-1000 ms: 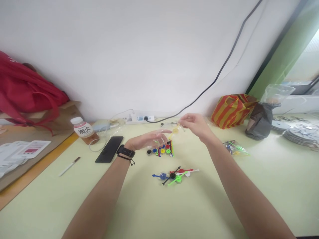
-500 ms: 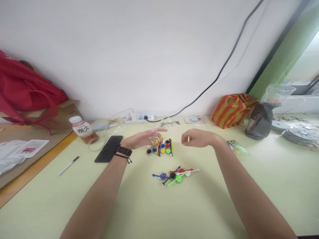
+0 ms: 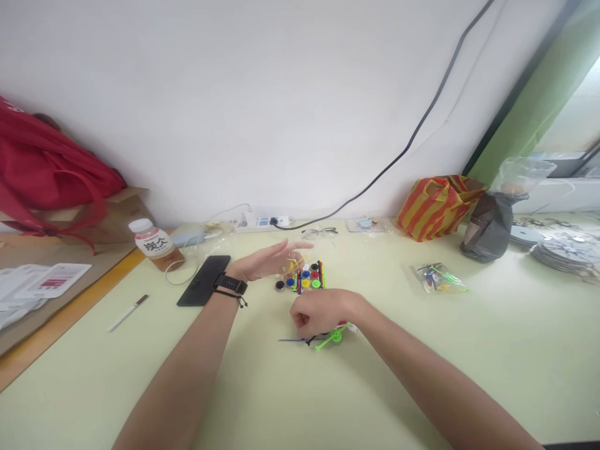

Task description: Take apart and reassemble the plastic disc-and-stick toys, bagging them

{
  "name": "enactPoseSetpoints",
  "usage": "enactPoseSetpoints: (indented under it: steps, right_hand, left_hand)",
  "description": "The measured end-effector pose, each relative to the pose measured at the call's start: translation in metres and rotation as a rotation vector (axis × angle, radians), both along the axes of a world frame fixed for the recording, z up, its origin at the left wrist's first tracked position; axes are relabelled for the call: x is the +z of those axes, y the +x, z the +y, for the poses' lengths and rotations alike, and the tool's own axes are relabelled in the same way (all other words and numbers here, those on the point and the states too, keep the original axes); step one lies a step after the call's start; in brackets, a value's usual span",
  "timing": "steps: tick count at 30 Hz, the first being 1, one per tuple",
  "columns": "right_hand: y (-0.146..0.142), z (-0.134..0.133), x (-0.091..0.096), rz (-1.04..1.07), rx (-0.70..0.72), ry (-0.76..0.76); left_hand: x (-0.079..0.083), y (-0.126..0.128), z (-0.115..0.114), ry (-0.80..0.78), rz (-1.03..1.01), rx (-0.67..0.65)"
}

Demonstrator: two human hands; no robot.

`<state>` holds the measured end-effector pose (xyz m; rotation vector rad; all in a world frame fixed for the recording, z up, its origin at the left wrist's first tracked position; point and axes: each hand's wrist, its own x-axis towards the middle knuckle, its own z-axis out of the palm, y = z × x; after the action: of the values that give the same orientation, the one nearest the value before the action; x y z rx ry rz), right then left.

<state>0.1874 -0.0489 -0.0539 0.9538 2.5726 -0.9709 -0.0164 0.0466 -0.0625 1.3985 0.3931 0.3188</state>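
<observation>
My left hand [image 3: 265, 261], with a dark watch on its wrist, is half curled around a yellow arrow spinner [image 3: 293, 265], its forefinger stretched out. Below and to the right, my right hand [image 3: 319, 312] is closed over a small pile of arrow spinners. A blue arrow spinner [image 3: 291, 340] pokes out under its fingertips, its arrow seen edge-on. The fingers hide most of it. Beside it lies a green arrow spinner [image 3: 335, 337], with black, red and white ones partly covered. Behind the hands, coloured round spinner bases [image 3: 306, 283] stand in rows between upright bundles of arrows.
A clear bag of spinner parts [image 3: 439, 279] lies to the right. At left are a black phone [image 3: 204, 281], a drink bottle [image 3: 157, 244] and a pen [image 3: 128, 313]. A power strip [image 3: 262, 222], glasses [image 3: 319, 232] and a striped bag [image 3: 438, 206] line the wall.
My right hand has moved left and toward me, from beside the rows of bases onto the spinner pile, and gripped the blue spinner. The left hand has hardly moved.
</observation>
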Motion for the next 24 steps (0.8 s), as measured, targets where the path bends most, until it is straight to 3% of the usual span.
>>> enactPoseSetpoints:
  steps: [6,16,24]
  right_hand:
    - [0.006,0.007,0.001,0.279,0.015,-0.059]
    - [0.009,0.005,0.014,0.764,-0.063,-0.366]
    - [0.005,0.001,0.024,1.088,-0.220,-0.628]
  left_hand:
    - [0.002,0.001,-0.002,0.003,0.023,-0.001]
    - [0.003,0.002,-0.002,-0.018,0.095,0.000]
    - [0.010,0.004,-0.009,0.007,0.135,0.017]
